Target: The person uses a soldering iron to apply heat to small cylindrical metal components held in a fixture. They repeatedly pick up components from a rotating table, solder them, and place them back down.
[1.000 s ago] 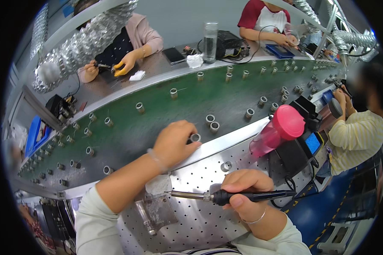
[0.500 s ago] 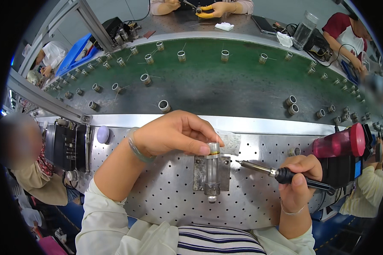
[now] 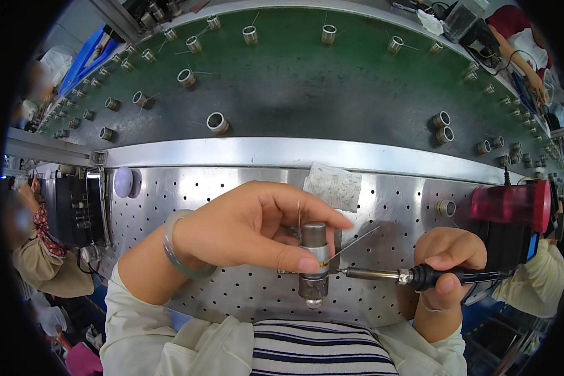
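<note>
Silver metal bench [image 3: 373,307], one cylinder [image 3: 313,285] on it! My left hand [image 3: 247,229] had its thumb against that; whether the fingers closed behind, I couldn't tell. My right hand [image 3: 448,266] clamped one soldering iron [image 3: 425,276], tip just beside; rightward, one pink bottle [image 3: 504,203].

Left hand [image 3: 250,229] grips metal cylinder [image 3: 313,287]. Immediately right of this grip: soldering iron [image 3: 373,274], in right hand [image 3: 451,249]. Beyond the grip: pad [image 3: 333,187], on bench [image 3: 233,302]; farther, conveyor belt [image 3: 326,94] bearing metal rings [image 3: 218,130]. Far right: bottle [image 3: 504,203].
</note>
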{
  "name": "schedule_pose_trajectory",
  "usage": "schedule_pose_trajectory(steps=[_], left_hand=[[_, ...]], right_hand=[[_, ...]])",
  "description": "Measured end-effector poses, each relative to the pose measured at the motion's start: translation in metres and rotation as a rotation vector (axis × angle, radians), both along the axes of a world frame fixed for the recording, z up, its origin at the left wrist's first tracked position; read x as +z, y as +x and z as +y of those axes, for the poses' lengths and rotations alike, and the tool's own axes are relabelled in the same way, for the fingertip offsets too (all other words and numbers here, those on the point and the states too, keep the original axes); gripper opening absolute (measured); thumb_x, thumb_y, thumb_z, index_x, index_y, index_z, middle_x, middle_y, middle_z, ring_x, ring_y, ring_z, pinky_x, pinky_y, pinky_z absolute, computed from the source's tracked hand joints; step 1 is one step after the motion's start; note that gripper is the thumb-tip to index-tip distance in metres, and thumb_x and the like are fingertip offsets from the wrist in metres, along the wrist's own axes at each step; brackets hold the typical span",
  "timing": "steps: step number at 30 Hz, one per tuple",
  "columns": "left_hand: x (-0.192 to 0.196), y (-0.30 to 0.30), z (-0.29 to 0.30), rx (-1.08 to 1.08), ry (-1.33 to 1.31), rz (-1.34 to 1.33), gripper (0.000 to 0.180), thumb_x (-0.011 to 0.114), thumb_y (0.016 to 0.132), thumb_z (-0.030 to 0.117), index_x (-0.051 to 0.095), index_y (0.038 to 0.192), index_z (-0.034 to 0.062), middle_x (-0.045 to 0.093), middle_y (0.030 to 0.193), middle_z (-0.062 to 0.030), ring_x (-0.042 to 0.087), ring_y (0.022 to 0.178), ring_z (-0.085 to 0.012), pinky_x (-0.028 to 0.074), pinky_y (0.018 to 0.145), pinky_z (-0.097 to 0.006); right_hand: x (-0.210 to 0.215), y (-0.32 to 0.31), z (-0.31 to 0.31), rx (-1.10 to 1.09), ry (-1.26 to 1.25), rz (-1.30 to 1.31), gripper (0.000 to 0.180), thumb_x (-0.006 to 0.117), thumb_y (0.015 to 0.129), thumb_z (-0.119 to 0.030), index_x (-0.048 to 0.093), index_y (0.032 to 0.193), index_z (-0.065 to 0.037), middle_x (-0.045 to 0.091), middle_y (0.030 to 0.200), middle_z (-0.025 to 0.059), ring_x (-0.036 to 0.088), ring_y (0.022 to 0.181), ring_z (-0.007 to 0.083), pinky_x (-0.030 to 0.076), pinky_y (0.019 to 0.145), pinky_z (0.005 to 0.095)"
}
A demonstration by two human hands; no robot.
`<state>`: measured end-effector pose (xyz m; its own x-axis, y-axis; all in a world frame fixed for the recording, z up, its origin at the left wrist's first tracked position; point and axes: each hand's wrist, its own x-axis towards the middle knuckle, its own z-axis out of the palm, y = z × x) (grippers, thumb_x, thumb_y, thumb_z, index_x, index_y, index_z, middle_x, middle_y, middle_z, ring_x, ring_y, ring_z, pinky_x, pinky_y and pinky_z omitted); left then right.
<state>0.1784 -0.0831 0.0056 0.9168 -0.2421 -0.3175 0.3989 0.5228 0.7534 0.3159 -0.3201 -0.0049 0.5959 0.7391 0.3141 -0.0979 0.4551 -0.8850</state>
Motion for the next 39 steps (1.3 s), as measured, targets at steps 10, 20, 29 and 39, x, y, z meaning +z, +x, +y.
schedule_pose_trajectory(steps=[10, 20, 29, 39], left_hand=[[-0.004, 0.003, -0.005, 0.069, 0.015, -0.119, 0.048, 0.071, 0.072, -0.007, 0.057, 0.118, -0.0063, 0.058, 0.111, -0.0146, 0.054, 0.104, -0.0202, 0.045, 0.088, -0.030], [-0.009, 0.005, -0.006, 0.102, 0.109, -0.278, 0.018, 0.074, 0.066, -0.008, 0.071, 0.081, 0.0007, 0.060, 0.102, -0.0171, 0.057, 0.093, -0.0213, 0.044, 0.082, -0.030], [-0.011, 0.004, -0.002, 0.118, 0.156, -0.329, 0.018, 0.076, 0.062, -0.009, 0.070, 0.075, 0.0019, 0.062, 0.099, -0.0215, 0.061, 0.086, -0.0232, 0.045, 0.079, -0.030], [-0.012, 0.007, -0.004, 0.131, 0.150, -0.330, 0.015, 0.076, 0.063, -0.006, 0.072, 0.074, 0.0029, 0.063, 0.099, -0.0217, 0.061, 0.087, -0.0229, 0.045, 0.077, -0.029]], right_hand=[[-0.009, 0.001, 0.003, 0.040, 0.025, -0.071, 0.023, 0.074, 0.075, -0.007, 0.056, 0.085, 0.004, 0.057, 0.061, 0.0088, 0.050, 0.044, 0.0148, 0.038, 0.041, 0.0254], [-0.011, 0.006, 0.001, 0.096, 0.019, -0.128, 0.026, 0.075, 0.075, -0.007, 0.056, 0.088, 0.004, 0.057, 0.063, 0.0092, 0.051, 0.045, 0.0147, 0.039, 0.042, 0.0250], [-0.009, 0.007, 0.001, 0.075, -0.001, -0.194, 0.027, 0.077, 0.073, -0.010, 0.057, 0.086, 0.002, 0.058, 0.062, 0.0092, 0.054, 0.048, 0.0174, 0.041, 0.044, 0.0269], [-0.013, 0.011, -0.001, 0.092, 0.038, -0.208, 0.027, 0.077, 0.070, -0.004, 0.058, 0.087, 0.004, 0.059, 0.064, 0.0111, 0.055, 0.048, 0.0182, 0.040, 0.043, 0.0264]])
